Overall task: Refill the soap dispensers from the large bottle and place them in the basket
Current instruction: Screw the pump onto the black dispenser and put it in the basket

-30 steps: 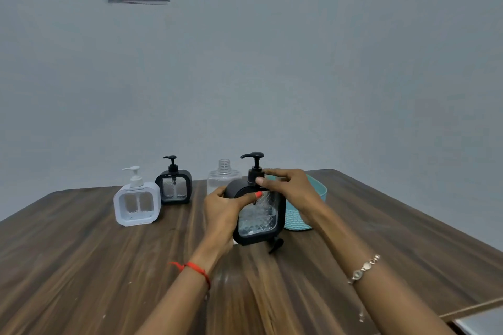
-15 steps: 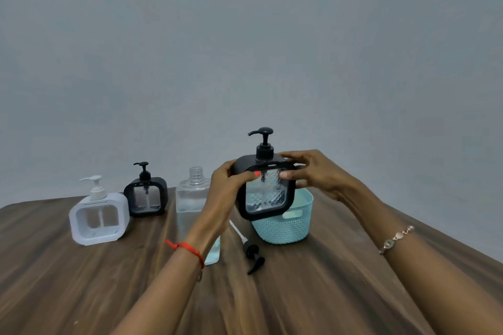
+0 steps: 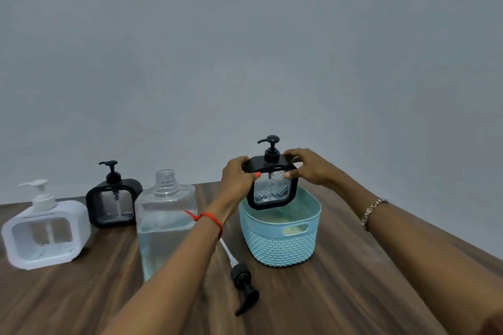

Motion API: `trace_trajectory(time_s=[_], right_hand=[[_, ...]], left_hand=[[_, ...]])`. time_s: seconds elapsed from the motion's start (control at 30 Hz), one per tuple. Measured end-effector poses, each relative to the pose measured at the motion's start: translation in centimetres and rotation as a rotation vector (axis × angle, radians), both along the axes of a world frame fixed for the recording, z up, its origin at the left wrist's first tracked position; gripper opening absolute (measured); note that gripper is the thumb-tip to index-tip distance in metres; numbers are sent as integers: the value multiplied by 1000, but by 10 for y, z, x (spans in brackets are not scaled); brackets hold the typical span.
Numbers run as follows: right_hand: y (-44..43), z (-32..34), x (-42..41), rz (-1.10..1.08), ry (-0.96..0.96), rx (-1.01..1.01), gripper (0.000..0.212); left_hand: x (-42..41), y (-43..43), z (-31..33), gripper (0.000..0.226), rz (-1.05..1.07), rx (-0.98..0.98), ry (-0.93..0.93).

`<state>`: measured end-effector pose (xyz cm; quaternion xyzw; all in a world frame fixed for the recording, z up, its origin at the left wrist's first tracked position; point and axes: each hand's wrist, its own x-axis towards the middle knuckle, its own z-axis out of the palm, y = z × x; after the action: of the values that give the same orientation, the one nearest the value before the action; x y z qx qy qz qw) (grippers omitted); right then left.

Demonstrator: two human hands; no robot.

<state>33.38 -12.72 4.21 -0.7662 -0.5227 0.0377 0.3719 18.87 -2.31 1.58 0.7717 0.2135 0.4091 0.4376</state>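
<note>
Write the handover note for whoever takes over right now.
Left hand and right hand both grip the top corners of the black square pump dispenser, upright over the teal woven plastic basket, its base at rim level, not set down.
Large clear bottle, uncapped, part full, stands left of the basket; its black pump lies on the wooden table.
Second black dispenser and white square dispenser stand at left, pumps on.
Done: no dispenser in the basket.
Left: lower this one in; fill levels of the other two unclear, then basket them.

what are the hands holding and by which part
A black soap dispenser, gripped at its top corners: left hand on the left corner, right hand on the right, over the teal basket.
</note>
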Motion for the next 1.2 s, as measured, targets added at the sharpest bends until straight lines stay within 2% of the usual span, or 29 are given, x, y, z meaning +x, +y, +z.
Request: trace_trajectory(time_s=[0.13, 0.3, 0.7, 1.03, 1.2], right_hand=[[15, -11, 17, -128, -189, -136, 46], [29, -21, 21, -186, -303, -255, 50], [46, -34, 22, -190, -356, -327, 55], [49, -38, 27, -172, -362, -341, 56], [50, -37, 25, -173, -362, -359, 57]], left_hand=[[13, 12, -10, 22, 12, 25, 93], [17, 23, -18, 14, 16, 42, 208], [22, 36, -32, 5, 71, 7, 270], [27, 38, -36, 7, 85, -3, 274], [25, 37, -35, 17, 115, 51, 301]])
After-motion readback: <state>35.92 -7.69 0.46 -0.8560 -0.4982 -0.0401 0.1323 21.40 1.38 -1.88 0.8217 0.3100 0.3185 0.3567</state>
